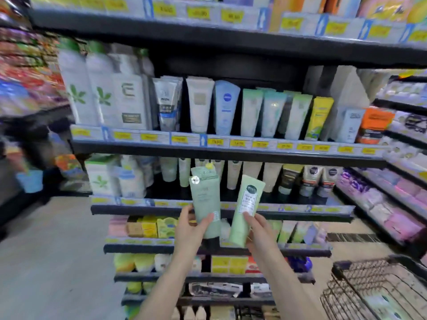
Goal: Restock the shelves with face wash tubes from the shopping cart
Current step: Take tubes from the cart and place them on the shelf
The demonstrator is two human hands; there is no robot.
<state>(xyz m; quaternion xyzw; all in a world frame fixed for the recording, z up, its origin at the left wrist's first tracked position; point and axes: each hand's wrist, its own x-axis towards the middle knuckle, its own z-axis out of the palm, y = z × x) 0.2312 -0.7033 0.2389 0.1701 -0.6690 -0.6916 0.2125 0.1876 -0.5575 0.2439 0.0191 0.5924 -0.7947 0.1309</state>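
My left hand point(190, 227) grips a sage-green face wash tube point(205, 199) near its dark cap end, with the tube upright and a second tube half hidden behind it. My right hand point(260, 229) holds a lighter green face wash tube point(246, 209) that leans to the right. Both tubes are raised in front of the second shelf point(221, 210), where similar pale tubes hang in a row. At the bottom right is the wire shopping cart point(369, 289), with more pale green tubes lying in it.
The shelf above point(231, 147) carries a row of standing tubes, white bottles and boxes behind yellow price tags. Lower shelves hold soap boxes and packets. Another rack with purple and pink packs runs along the right. Bare floor lies to the left.
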